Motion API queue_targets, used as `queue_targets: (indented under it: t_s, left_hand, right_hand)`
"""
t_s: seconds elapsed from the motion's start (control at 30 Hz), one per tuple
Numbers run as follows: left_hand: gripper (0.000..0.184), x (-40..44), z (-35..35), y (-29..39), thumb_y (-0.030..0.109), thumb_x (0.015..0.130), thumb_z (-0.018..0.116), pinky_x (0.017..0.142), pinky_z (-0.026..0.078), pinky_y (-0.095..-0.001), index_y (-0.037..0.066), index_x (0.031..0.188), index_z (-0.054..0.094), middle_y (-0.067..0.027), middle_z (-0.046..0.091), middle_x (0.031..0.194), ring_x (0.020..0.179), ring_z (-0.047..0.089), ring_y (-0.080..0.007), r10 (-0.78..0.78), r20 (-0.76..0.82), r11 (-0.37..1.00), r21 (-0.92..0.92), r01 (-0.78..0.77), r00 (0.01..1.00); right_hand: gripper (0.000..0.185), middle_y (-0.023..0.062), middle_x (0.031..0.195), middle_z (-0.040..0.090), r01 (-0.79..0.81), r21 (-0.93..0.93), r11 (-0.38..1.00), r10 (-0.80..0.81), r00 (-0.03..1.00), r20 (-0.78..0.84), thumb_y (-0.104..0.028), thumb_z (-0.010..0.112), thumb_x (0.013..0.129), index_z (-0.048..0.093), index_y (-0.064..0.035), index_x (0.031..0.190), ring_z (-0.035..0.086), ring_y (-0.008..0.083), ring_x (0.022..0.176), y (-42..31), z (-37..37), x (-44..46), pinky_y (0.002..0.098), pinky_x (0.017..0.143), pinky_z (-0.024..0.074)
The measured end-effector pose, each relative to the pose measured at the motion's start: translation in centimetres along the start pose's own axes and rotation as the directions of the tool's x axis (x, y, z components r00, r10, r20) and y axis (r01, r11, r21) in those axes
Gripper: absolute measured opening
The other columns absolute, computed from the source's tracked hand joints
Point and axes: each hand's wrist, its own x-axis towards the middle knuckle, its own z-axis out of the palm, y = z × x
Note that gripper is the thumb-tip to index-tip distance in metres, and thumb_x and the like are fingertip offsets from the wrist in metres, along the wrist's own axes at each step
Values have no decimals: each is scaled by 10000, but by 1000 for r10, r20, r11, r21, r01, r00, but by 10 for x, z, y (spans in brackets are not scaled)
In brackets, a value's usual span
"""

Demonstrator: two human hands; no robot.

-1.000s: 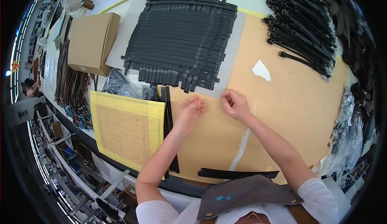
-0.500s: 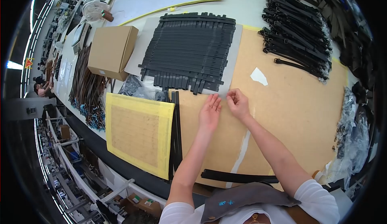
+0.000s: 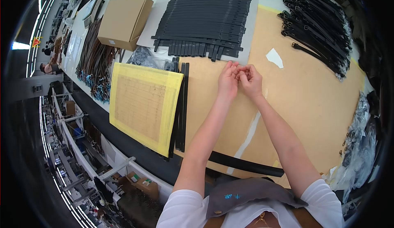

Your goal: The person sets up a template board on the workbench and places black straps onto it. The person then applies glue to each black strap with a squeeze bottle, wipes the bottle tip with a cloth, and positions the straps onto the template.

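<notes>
My left hand (image 3: 228, 81) is palm up over the tan board, its fingers curled in and meeting those of my right hand. My right hand (image 3: 251, 80) is closed in a pinch, thumb against fingers. If something small lies between the fingertips, it is too hidden to make out. Just beyond both hands, a thick stack of black strips (image 3: 203, 22) rests on a grey sheet (image 3: 251, 43), most lying crosswise and some pointing toward me. The hands do not touch the stack.
A yellow-edged panel (image 3: 141, 104) lies at left, with long black strips (image 3: 182, 109) beside it. Behind stand a cardboard box (image 3: 123, 22) and brown straps (image 3: 96, 57). Black buckled straps (image 3: 316, 26) fill the far right. A torn white scrap (image 3: 275, 58) and a black strip (image 3: 246, 164) lie on the board (image 3: 303, 117).
The hands, apart before, now meet at the fingertips. My left fingers, straighter earlier, have curled in. The view has tilted, so the table appears higher up.
</notes>
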Motion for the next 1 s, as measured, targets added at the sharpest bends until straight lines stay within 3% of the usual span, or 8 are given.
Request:
queue_targets:
  t_s: [0.1, 0.2, 0.33, 0.43, 0.67, 0.77, 0.83, 1.0]
  left_hand:
    - [744, -18, -4, 1, 124, 965, 562, 1009, 435, -373, -19, 1560, 137, -124, 472, 1401, 1188, 539, -229, 31, -40, 999, 10, -30, 999]
    - [625, -71, -12, 8, 134, 974, 554, 1014, 427, -380, -12, 1511, 271, -124, 502, 1374, 1199, 540, -230, 163, -152, 985, -22, -169, 975]
    - [368, -147, -72, 16, 200, 971, 603, 1025, 433, -382, 33, 1283, 502, -125, 562, 1308, 1245, 535, -258, 329, -397, 849, -272, -452, 857]
    - [372, -190, -114, 39, 225, 983, 615, 1026, 463, -381, 18, 1277, 518, -128, 567, 1299, 1229, 541, -266, 333, -606, 698, -356, -621, 722]
    - [391, -213, -197, 70, 184, 969, 639, 1044, 491, -442, -54, 1261, 532, -183, 593, 1263, 1199, 566, -303, 491, -532, 517, -459, -722, 690]
    - [340, -218, -203, 89, 142, 1008, 567, 1033, 519, -446, -83, 1260, 534, -220, 630, 1226, 1124, 618, -316, 653, -364, 551, -375, -746, 665]
    - [341, -229, -220, 106, 123, 1026, 526, 1025, 532, -435, -110, 1275, 516, -240, 638, 1210, 1108, 634, -318, 646, -229, 631, -377, -678, 728]
    - [356, -269, -209, 140, 110, 1016, 550, 1005, 547, -411, -123, 1283, 514, -240, 630, 1212, 1101, 644, -307, 640, -295, 688, -191, -700, 709]
  right_hand:
    - [43, 8, 797, 642, -10, -12, 1000, 10, 1000, 18, -14, 604, 919, 586, 5, 953, 613, 44, 674, -1, -3, -1, 198, 584, 496]
    - [45, -13, 785, 627, 42, -137, 990, -40, 999, 16, -33, 621, 915, 601, -10, 949, 568, 27, 649, 0, -5, -3, 187, 579, 470]
    - [52, -30, 769, 608, 14, -184, 983, -3, 998, 61, -51, 632, 909, 613, -22, 947, 526, 14, 638, 4, -20, -20, 183, 578, 450]
    - [62, -36, 762, 597, -21, -255, 967, 45, 995, 90, -59, 635, 905, 614, -21, 950, 516, 12, 638, -1, -38, -45, 186, 580, 446]
    - [108, -3, 797, 606, -177, -238, 955, 208, 972, 113, -79, 639, 898, 611, -15, 980, 550, 43, 681, -22, -58, -106, 209, 622, 464]
    - [150, 39, 832, 639, -275, -154, 949, 290, 953, 86, -98, 647, 889, 623, -5, 1004, 618, 96, 726, -29, -66, -137, 243, 659, 505]
    - [172, 56, 854, 656, -337, -168, 926, 358, 926, 118, -117, 653, 887, 632, 3, 1007, 637, 120, 743, -37, -69, -154, 270, 696, 526]
    - [178, 38, 870, 654, -444, 16, 896, 430, 877, 215, -140, 652, 898, 619, -15, 1019, 631, 102, 753, -57, -66, -192, 266, 689, 511]
